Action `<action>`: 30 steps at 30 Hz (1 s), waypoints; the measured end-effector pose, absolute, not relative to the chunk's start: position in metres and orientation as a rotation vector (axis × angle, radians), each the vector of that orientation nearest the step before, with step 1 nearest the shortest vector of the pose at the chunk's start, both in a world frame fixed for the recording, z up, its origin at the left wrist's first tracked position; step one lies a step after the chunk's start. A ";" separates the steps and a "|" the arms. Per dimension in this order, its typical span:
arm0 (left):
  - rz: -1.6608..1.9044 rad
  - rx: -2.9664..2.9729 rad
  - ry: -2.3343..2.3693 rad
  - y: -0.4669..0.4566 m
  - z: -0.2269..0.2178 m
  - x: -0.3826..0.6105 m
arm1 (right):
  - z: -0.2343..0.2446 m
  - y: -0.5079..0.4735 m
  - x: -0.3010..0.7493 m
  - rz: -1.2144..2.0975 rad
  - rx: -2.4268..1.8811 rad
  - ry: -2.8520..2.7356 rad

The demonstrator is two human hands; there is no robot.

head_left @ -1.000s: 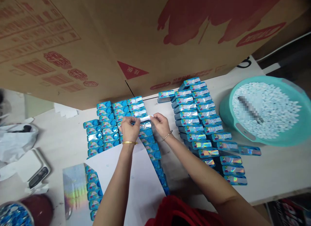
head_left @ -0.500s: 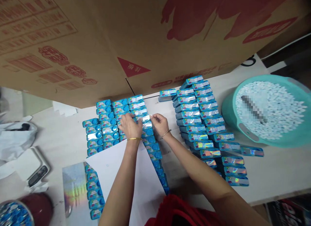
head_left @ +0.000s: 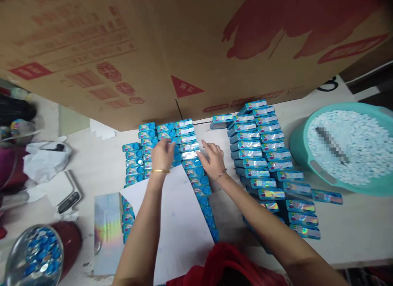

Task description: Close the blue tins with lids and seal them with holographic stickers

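Small blue cases (head_left: 193, 171) with cartoon print stand in packed columns ahead of me, several topped by shiny clear strips. My left hand (head_left: 162, 155) hovers over the middle columns, fingers curled down and thumb close to them; anything pinched there is too small to make out. Beside the right edge of that block, my right hand (head_left: 214, 160) has its fingers apart and holds nothing I can see. Its thumb is close to a case with a shiny strip (head_left: 189, 155). A white sheet (head_left: 178, 220) covers the nearer cases, under my left forearm.
A big cardboard box (head_left: 159, 64) stands behind the rows. More blue cases (head_left: 245, 146) stand at right, beside a teal basin (head_left: 301, 146) of small pale pieces. At left are a holographic sheet (head_left: 107, 232), a white device (head_left: 69, 191) and a container of blue pieces (head_left: 62, 253).
My right hand has gone from a pinch at the strip's edge to spread fingers. My left hand has shifted left off the shiny strips, its fingers curling. The view has swung slightly left.
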State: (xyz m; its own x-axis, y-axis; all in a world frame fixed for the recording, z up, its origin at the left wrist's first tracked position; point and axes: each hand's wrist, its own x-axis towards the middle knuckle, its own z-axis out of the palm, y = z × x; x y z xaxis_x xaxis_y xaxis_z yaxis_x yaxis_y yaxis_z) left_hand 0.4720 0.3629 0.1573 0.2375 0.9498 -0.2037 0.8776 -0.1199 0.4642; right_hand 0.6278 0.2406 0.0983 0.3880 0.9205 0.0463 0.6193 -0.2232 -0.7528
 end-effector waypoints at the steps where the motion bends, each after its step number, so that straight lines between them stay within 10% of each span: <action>1: 0.183 2.053 1.667 0.368 0.165 0.454 | 0.107 0.238 0.623 0.535 -1.890 -1.363; 7: -0.439 1.854 1.608 0.350 0.198 0.341 | 0.150 0.215 0.579 0.791 -1.454 -1.572; 13: -0.240 2.035 1.414 0.252 0.195 0.301 | 0.181 0.172 0.567 1.188 -1.241 -1.607; 30: 0.093 2.179 1.463 0.151 0.217 0.317 | 0.189 0.124 0.512 0.600 -1.586 -2.202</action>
